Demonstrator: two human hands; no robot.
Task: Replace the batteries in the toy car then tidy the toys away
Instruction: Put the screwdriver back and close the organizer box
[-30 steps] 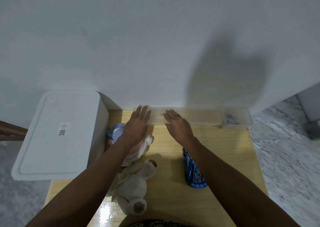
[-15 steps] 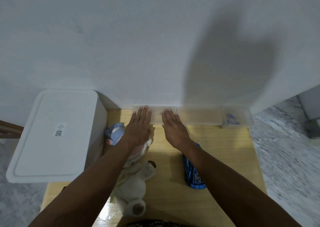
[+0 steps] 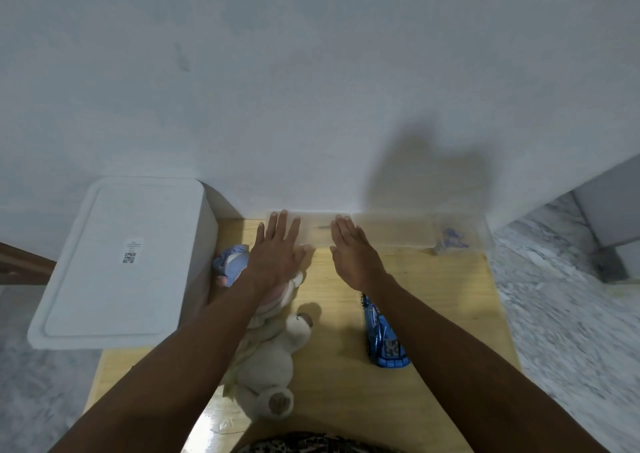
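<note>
A blue toy car [image 3: 382, 338] lies on the wooden table [image 3: 433, 297], partly under my right forearm. A cream teddy bear [image 3: 268, 359] lies on the near left of the table. Beside it, under my left wrist, sits a soft doll in blue and pink [image 3: 230, 265]. My left hand [image 3: 277, 248] and my right hand [image 3: 351, 252] are stretched flat, fingers together and pointing at the wall. Their fingertips reach over a long clear plastic tray [image 3: 391, 233] against the wall. Neither hand holds anything.
A big white lidded storage box [image 3: 117, 262] stands left of the table, against the wall. Small blue items [image 3: 450, 239] lie in the right end of the clear tray. Marble floor [image 3: 561, 314] lies to the right, with a grey furniture leg [image 3: 609, 269] there.
The camera has shifted a little. Both hands have stayed flat at the tray, spreading slightly apart.
</note>
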